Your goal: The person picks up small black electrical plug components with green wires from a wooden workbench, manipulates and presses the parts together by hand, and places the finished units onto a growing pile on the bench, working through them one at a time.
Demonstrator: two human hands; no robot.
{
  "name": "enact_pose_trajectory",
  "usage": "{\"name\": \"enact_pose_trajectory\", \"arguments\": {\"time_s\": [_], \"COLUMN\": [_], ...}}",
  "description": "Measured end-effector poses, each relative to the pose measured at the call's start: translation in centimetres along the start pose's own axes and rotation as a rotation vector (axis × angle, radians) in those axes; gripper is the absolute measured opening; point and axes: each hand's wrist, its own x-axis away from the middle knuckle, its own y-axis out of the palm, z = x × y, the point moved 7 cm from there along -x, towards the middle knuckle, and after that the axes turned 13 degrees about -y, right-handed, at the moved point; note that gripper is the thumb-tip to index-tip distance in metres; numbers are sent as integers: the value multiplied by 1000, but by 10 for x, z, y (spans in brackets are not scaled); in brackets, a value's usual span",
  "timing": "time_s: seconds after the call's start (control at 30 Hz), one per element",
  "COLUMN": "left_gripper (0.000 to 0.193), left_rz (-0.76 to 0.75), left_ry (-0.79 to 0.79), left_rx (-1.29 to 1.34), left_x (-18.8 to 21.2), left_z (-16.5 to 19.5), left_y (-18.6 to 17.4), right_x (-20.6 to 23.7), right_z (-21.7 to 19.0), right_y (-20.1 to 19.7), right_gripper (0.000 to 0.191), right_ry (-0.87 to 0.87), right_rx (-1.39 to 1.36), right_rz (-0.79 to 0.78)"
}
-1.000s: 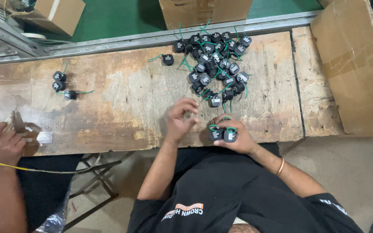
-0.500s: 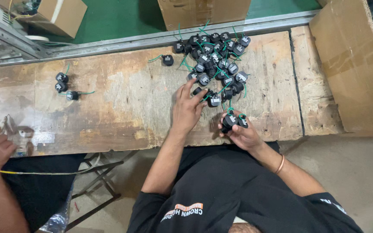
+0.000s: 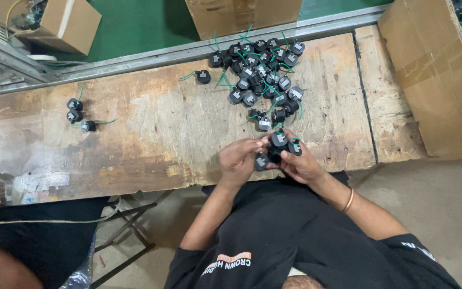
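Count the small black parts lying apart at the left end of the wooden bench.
3: two black parts touching, one above the other, and a third just right below them, trailing a green wire. None looks hidden.

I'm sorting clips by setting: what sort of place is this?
Probably a small factory or assembly workshop: a worn wooden bench carries a pile of identical black parts with green wires, and cardboard boxes stand around it on a green floor.

Three cardboard boxes (image 3: 434,75), two hands (image 3: 300,163)
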Motion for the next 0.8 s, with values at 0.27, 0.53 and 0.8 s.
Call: {"name": "enact_pose_trajectory", "arguments": {"time_s": [0.27, 0.53, 0.8], "left_gripper": [25, 18, 26], "left_rz": [-140, 33, 261], "left_ry": [121, -386, -459], "left_rx": [-99, 164, -5], "left_x": [1, 23, -31], "left_z": [10, -36, -42], "left_y": [4, 10, -17], "right_x": [5, 3, 5], "right_z": [5, -8, 2], "right_y": [-14, -4, -31], "right_gripper": [69, 51, 54], "right_ry": [50, -321, -131], "right_rx": [223, 1022, -89], "right_rz": [33, -230, 110]}}
